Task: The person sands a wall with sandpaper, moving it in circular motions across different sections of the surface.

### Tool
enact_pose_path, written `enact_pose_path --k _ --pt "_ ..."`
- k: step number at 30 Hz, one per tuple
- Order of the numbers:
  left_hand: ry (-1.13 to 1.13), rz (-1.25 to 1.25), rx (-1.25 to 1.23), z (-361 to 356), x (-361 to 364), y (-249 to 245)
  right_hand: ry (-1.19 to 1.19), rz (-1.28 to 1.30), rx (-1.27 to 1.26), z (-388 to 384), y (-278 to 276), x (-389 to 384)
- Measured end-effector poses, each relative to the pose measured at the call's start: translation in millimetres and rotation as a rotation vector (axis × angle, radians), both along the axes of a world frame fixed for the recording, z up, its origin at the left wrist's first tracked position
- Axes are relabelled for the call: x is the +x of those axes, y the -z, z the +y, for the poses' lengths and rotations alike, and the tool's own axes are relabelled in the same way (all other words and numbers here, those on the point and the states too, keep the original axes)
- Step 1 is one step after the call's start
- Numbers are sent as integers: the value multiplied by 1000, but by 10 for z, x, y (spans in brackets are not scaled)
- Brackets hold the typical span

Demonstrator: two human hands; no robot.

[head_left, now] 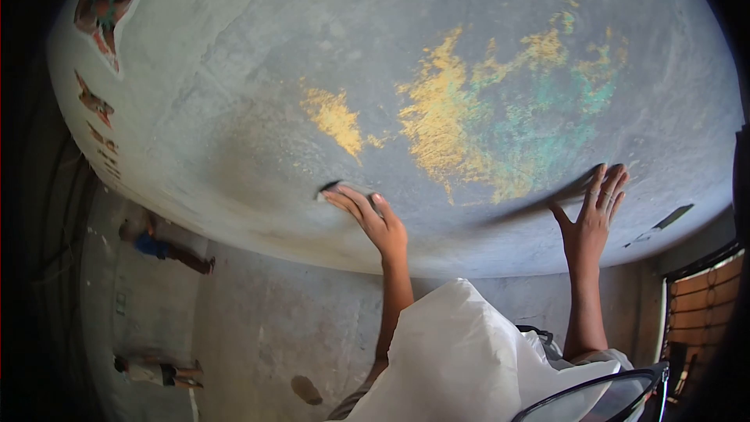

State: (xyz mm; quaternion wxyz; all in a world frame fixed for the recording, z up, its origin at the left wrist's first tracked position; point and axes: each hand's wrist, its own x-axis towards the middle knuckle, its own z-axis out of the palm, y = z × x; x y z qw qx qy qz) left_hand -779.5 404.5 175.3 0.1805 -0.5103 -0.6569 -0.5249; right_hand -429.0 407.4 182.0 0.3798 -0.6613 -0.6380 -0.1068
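Both my arms reach up to a grey wall [258,70]. My left hand [375,219] is closed over a small dark flat piece that looks like folded sandpaper [326,187], pressed to the wall; the fingers hide most of it. Right of it, my right hand [591,223] rests with spread fingers against the wall and holds nothing. Above and between the hands, worn patches of yellow paint [441,117] and green paint [539,121] show on the surface. A smaller yellow patch [334,117] lies just above my left hand.
White cloth [453,352] and a dark-rimmed pair of glasses [594,391] fill the bottom. Two people, one in blue [156,244] and one in a light top [156,373], appear sideways at lower left. A barred window [707,305] is at right; reddish star-like shapes [104,8] mark the wall's left.
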Motion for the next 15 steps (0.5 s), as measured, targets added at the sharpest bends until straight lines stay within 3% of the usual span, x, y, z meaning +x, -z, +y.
enact_pose_path --k 4,7,11,15 --pt "-36 -17 40 -34 -206 -655 -4 8 -1 -4 -11 -7" --pt "-23 -39 93 46 -177 -622 -1 19 -5 -7 -22 -13" --pt "-5 82 20 25 27 -85 1 20 7 2 -8 -26" --pt "-15 92 -11 25 -29 -205 5 17 -12 -6 -16 -18"
